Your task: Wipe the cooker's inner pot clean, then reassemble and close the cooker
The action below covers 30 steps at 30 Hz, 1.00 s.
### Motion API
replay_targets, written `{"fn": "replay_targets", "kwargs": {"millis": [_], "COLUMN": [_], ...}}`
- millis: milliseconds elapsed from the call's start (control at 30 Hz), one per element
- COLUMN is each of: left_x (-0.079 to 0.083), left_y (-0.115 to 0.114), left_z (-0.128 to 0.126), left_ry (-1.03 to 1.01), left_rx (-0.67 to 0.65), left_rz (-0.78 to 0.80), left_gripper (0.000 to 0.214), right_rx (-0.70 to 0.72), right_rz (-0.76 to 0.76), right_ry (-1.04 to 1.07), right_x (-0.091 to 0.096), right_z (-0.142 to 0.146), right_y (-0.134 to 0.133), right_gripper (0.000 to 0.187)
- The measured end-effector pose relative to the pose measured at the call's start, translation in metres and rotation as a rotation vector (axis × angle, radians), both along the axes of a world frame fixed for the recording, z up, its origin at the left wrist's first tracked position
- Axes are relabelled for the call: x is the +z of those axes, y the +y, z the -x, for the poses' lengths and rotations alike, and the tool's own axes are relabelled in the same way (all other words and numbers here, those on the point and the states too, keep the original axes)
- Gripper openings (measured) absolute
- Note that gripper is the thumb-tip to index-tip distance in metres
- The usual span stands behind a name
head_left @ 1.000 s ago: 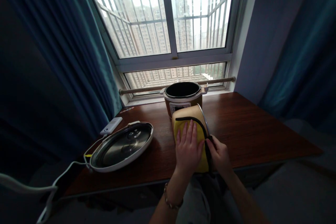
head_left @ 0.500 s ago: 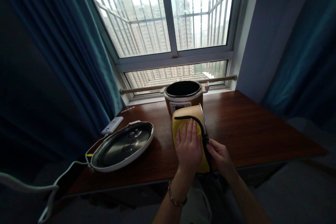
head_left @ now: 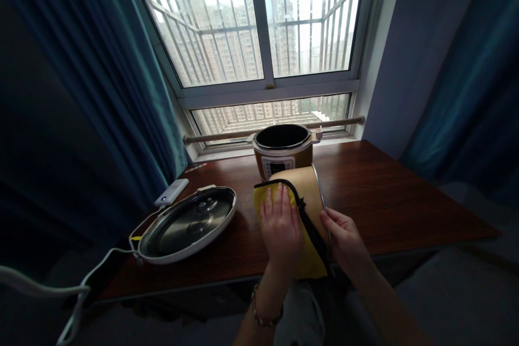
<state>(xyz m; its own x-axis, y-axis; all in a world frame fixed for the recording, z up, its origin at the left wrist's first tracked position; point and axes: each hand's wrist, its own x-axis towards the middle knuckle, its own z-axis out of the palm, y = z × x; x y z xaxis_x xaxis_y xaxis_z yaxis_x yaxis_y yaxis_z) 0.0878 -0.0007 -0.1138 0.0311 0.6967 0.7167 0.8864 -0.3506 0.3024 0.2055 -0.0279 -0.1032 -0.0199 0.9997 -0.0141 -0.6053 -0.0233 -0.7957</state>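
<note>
Backlit scene: daylight enters through the window (head_left: 263, 38), overexposed; curtains beside it fall into deep shadow, edges bowed.

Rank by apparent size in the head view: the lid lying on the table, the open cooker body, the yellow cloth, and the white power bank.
1. Lid, widest by far.
2 and 3. Yellow cloth and cooker body look alike; the cloth is nearer the camera and partly under the left hand, so no ranking.
4. Power bank, smallest.
</note>
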Motion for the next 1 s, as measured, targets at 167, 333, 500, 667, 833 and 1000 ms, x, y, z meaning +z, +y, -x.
{"fn": "replay_targets", "kwargs": {"millis": [167, 333, 500, 667, 833, 1000], "left_x": [-0.018, -0.026, -0.032, -0.041, -0.043, -0.045], "left_y": [-0.019, -0.022, -0.015, -0.010, -0.008, -0.012], "left_z": [-0.027, -0.026, -0.005, 0.008, 0.009, 0.002], "left_ry": [0.148, 0.137, -0.002, -0.147, -0.174, -0.089], "left_rx": [-0.023, -0.040, 0.066, 0.038, 0.015, 0.049], "left_rz": [-0.116, -0.124, -0.075, -0.078, -0.070, -0.115], "left_gripper": [0.043, 0.045, 0.053, 0.053, 0.053, 0.057], "right_rx": [-0.051, 0.002, 0.021, 0.027, -0.025, -0.073], "right_rz": [-0.049, -0.040, -0.003, -0.008, -0.021, -0.031], "right_ry": [-0.037, -0.044, -0.027, -0.029, -0.147, -0.165], "right_x": [0.003, 0.004, 0.009, 0.004, -0.015, -0.020], "right_z": [0.000, -0.003, -0.002, -0.002, -0.007, -0.005], "right_y": [0.012, 0.012, 0.011, 0.015, 0.012, 0.007], "right_gripper": [0.029, 0.036, 0.035, 0.041, 0.042, 0.032]}}
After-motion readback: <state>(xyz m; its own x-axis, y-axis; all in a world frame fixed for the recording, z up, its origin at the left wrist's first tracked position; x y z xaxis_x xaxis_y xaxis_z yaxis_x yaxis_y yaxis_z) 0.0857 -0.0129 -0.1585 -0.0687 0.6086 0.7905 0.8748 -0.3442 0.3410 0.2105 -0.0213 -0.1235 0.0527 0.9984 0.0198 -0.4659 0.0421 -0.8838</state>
